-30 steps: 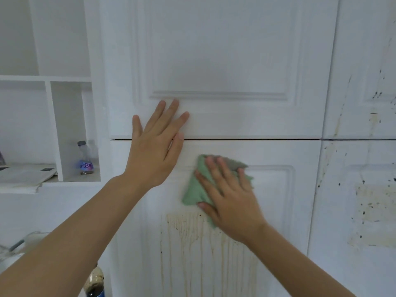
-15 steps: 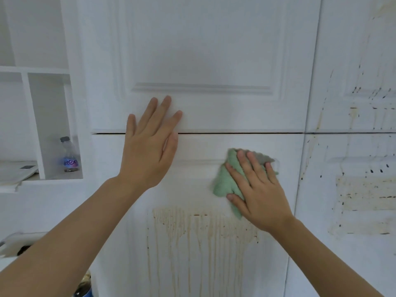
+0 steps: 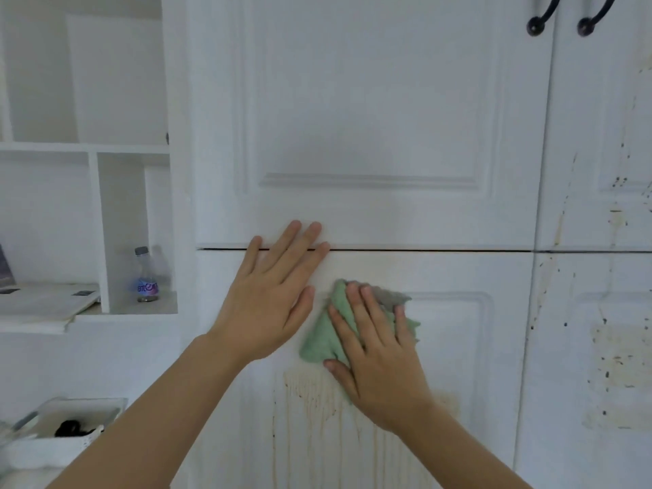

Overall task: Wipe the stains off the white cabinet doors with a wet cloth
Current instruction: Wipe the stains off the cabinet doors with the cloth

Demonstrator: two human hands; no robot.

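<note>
A green cloth (image 3: pixel 326 338) lies flat against the lower white cabinet door (image 3: pixel 458 347), just under its top edge. My right hand (image 3: pixel 379 358) presses the cloth to the door with straight fingers. My left hand (image 3: pixel 273 294) rests flat on the same door, its fingertips across the gap to the upper door (image 3: pixel 370 118). Brown drip stains (image 3: pixel 317 411) run down the lower door below the cloth. The right-hand doors (image 3: pixel 599 312) carry dark specks and yellowish smears.
Two dark handles (image 3: pixel 541 15) hang at the top right. Open white shelves on the left hold a small plastic bottle (image 3: pixel 146 275) and papers (image 3: pixel 42 301). A white tray (image 3: pixel 67 428) with dark items sits at the lower left.
My right hand has slid the cloth back to the left, close beside my left hand. The view has tilted upward, bringing the door handles into sight.
</note>
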